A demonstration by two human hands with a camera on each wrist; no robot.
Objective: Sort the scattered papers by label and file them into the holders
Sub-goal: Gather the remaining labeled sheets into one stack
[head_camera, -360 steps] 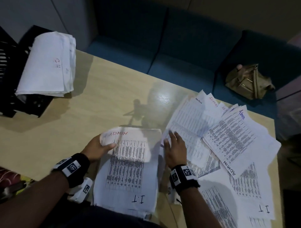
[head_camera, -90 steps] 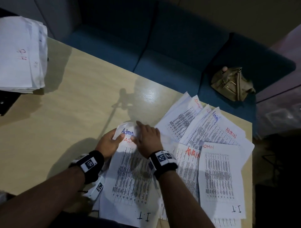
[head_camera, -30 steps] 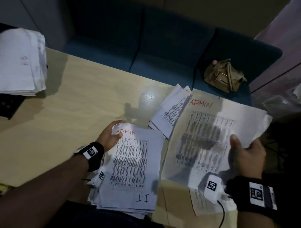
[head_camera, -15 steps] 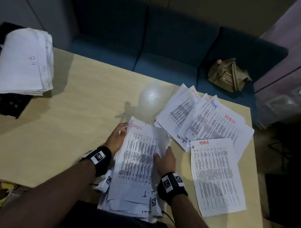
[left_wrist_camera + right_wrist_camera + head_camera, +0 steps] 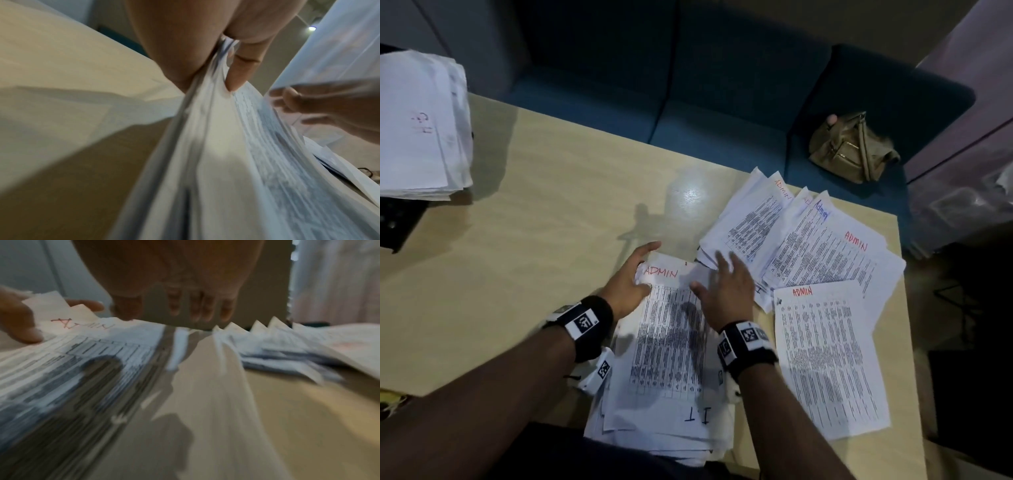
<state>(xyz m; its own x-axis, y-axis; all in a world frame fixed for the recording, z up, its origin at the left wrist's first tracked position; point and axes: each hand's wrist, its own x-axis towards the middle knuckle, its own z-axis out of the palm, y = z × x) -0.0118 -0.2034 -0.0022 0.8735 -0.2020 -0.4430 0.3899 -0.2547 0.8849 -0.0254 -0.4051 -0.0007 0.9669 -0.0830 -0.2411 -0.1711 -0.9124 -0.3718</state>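
Your left hand (image 5: 625, 286) gripped the far left corner of the gathered stack of white printed sheets (image 5: 671, 346) that lay directly under both wrists — the left wrist view showed the thumb (image 5: 239, 71) pressed on top and the palm underneath, pinching many layers at once. Your right hand (image 5: 726, 291) hovered flat above the stack's far right corner, fingers straight and spread, holding nothing; whether it touched the paper I could not tell, because it was blurred.

What the next pick turned on was this: the loose white sheets marked ADMIN in red (image 5: 804, 246) lay to the right of your right hand and slightly beyond it, fanned over one another, with one single sheet (image 5: 828, 359) flat just beside your right wrist. Your right hand was clearly the nearer one; your left was occupied and well apart from them.

The stack's long axis ran from your body away toward the blue sofa (image 5: 722, 102), with its red ADMIN heading at the far end by your fingertips and a black "I.T" mark at the near end. The single sheet beside your wrist lay nearly parallel to it, heading also at the far end. The fanned sheets were tilted — their headings pointed away and to the right.

Beyond your left hand, well apart, a white pile of sorted paper (image 5: 417, 123) rested on a black holder (image 5: 397, 219).
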